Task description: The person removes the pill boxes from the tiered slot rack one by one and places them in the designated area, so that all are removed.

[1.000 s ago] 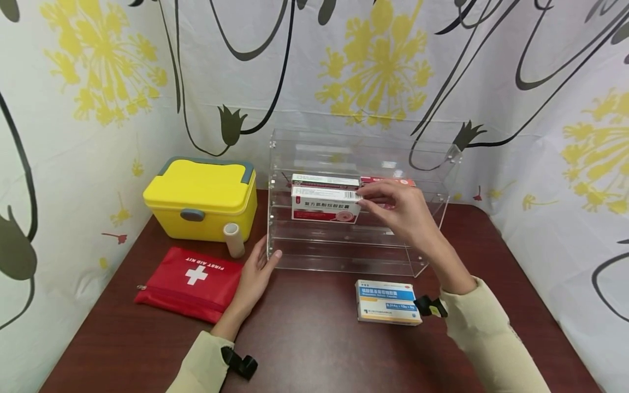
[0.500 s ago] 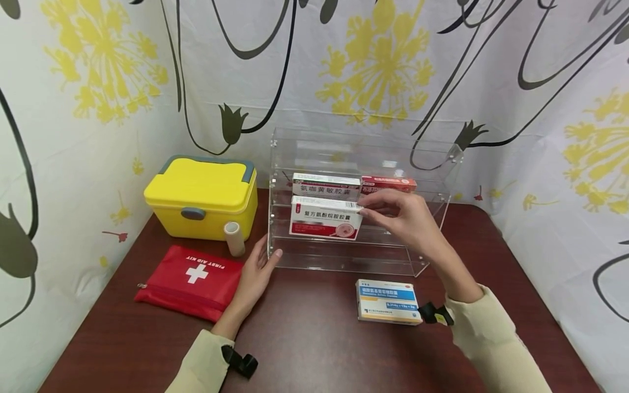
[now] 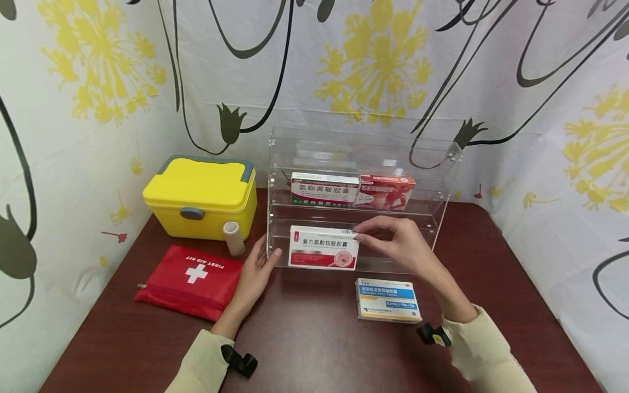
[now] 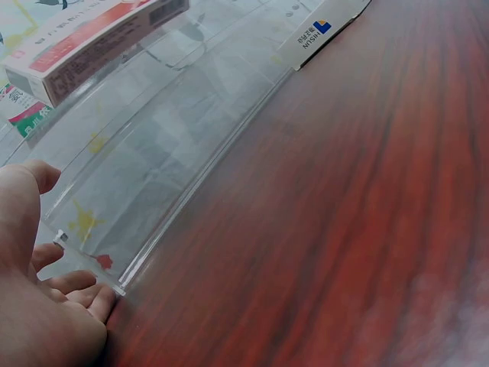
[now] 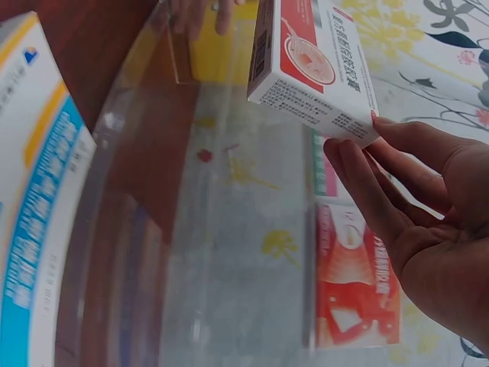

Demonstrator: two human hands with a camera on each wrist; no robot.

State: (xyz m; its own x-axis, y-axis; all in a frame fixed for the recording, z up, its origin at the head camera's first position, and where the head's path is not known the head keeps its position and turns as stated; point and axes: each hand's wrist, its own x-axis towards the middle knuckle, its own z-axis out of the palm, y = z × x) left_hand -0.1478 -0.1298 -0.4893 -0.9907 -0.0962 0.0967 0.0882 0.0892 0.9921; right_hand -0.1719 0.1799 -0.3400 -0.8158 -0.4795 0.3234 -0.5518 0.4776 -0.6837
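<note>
A white and red medicine box point(image 3: 323, 249) is pinched at its upper right corner by my right hand point(image 3: 400, 243). It overlaps the lower front of a transparent acrylic rack point(image 3: 388, 264) in the head view. In the right wrist view, thumb and fingertips meet at one end of the medicine box point(image 5: 313, 69). My left hand point(image 3: 253, 275) grips the rack's lower left side edge, thumb in front. Two other boxes stand side by side on a shelf: a white and green medicine box point(image 3: 324, 191) and a red medicine box point(image 3: 385, 194).
A blue and white medicine box point(image 3: 388, 301) lies on the brown table point(image 3: 304, 349) before the rack. To the left are a yellow case point(image 3: 196, 191) with a grey latch, a beige roll point(image 3: 233, 239) and a red first aid pouch point(image 3: 191, 281). Patterned cloth point(image 3: 295, 71) hangs behind.
My right hand has brought the white and red medicine box down and forward from the shelf level, uncovering the white and green box. My left hand has stayed at the rack's edge.
</note>
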